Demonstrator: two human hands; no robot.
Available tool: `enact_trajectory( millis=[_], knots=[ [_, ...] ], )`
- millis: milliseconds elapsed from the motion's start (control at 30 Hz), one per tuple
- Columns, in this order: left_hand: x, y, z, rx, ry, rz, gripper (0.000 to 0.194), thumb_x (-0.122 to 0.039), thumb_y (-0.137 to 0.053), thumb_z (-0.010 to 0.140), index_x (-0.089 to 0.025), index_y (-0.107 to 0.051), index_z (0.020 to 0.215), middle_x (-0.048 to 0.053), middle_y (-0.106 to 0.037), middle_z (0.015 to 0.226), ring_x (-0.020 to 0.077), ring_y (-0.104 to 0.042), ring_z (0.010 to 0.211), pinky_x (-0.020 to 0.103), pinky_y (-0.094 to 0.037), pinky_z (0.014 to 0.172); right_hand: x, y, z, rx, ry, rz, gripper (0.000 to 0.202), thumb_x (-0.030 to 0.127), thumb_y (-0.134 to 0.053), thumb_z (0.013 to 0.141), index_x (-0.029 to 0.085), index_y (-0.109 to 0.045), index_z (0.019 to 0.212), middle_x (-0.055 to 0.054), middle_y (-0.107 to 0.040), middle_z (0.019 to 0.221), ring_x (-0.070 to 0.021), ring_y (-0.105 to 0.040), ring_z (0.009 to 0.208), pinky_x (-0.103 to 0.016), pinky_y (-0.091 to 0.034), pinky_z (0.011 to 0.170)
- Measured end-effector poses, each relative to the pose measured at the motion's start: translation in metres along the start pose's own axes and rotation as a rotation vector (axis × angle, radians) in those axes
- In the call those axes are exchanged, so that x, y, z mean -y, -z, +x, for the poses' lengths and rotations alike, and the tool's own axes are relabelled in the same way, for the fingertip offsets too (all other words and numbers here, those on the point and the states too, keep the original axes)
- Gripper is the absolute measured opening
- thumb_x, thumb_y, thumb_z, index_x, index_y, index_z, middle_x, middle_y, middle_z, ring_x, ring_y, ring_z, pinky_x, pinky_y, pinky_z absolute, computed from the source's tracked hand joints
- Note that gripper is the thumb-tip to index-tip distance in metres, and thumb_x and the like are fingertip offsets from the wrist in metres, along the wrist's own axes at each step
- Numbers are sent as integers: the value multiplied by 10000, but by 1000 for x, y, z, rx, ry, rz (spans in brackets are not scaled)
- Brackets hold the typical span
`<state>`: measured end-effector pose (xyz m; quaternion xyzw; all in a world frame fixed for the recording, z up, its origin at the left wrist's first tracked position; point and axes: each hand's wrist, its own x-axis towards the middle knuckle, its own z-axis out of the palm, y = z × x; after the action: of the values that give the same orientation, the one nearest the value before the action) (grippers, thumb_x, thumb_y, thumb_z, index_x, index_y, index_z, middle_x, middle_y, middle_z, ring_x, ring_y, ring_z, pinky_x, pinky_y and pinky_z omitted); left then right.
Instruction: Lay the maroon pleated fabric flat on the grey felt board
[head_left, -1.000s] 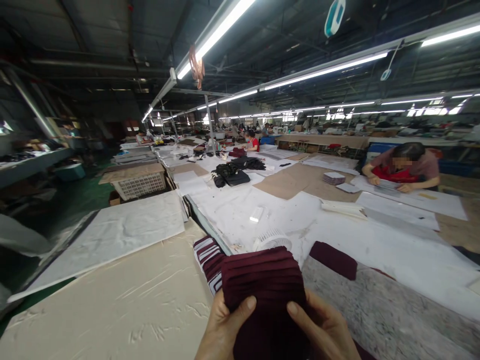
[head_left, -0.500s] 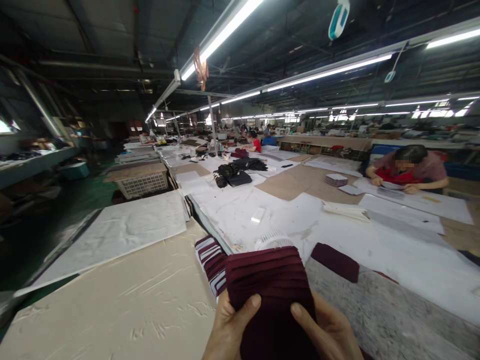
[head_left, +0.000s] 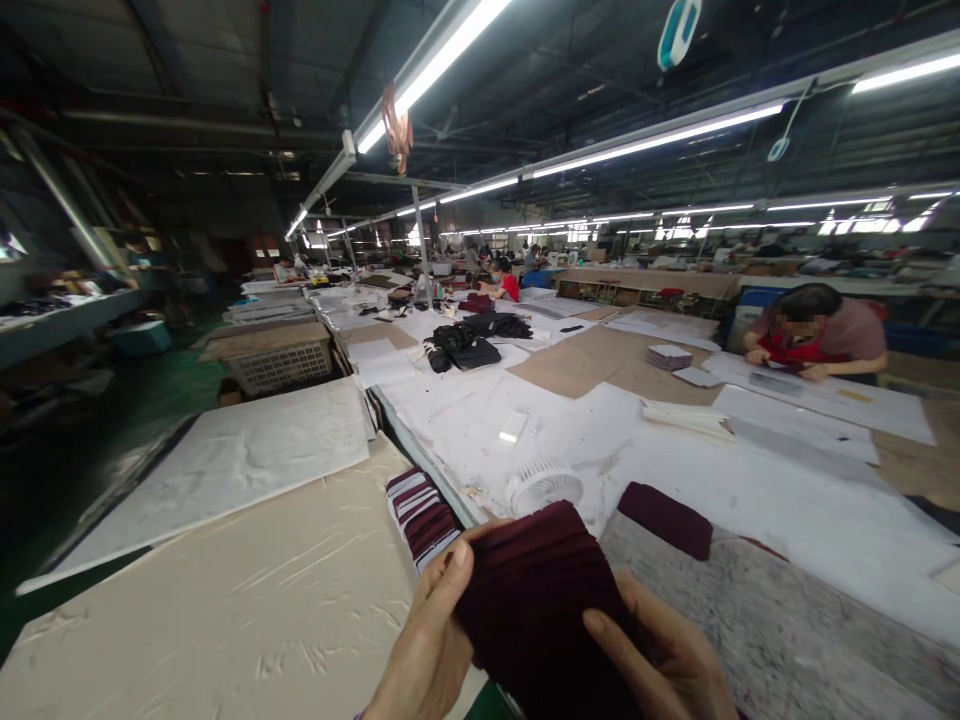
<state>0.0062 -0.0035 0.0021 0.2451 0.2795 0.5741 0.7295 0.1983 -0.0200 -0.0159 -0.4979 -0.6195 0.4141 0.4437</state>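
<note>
Your left hand (head_left: 424,650) and right hand (head_left: 660,665) both clasp the pleated cloth (head_left: 540,600); a loosened grip could let its folds spill open.

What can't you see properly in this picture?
- Head view: the stack of maroon cloth pieces runs off the bottom edge, and the left hand and right hand cover its sides.
- The small white fan is partly hidden behind the stack.
- The striped maroon bundle has its near end behind the left hand.
- What the seated person handles across the table is too small to tell.
</note>
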Motion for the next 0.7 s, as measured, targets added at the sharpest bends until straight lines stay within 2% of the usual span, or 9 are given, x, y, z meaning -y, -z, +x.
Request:
enact_trajectory(
  millis=[67,200,433,600,700],
  knots=[
    [-3,0,3,-16,37,7,371,-406,-530,859,-170,-674,1106,107,-702,1120,273,-572,1153,398,-427,1004,-6,2,0,42,12,-24,210,408,-558,851,220,-641,806,-14,-630,756,-208,-613,806,-238,-480,668],
    [-3,-1,6,-49,82,5,365,-373,-488,884,-134,-684,1079,120,-720,1066,277,-549,1182,405,-416,1010,-8,1,1,53,-85,51,241,436,-571,836,211,-638,784,-20,-633,761,-210,-602,782,-254,-492,673],
    [-2,1,2,-15,91,-27,410,-392,-449,897,-121,-663,1119,126,-704,1112,288,-533,1200,403,-408,1014,-2,0,2,38,-183,143,278,472,-606,801,205,-678,833,-37,-678,835,-235,-610,837,-289,-490,737],
    [-4,3,0,-20,109,-62,448,-429,-423,904,-123,-653,1135,128,-692,1139,283,-485,1250,412,-354,1058,-2,-1,2,61,-224,212,291,465,-618,803,215,-702,924,-32,-699,894,-229,-613,875,-291,-477,768],
    [-3,7,2,38,151,-115,481,-481,-402,900,-167,-624,1188,103,-666,1199,271,-490,1249,415,-314,1087,3,-2,1,42,-268,286,292,465,-641,787,213,-708,919,-21,-697,836,-220,-617,846,-291,-479,756]
  ],
)
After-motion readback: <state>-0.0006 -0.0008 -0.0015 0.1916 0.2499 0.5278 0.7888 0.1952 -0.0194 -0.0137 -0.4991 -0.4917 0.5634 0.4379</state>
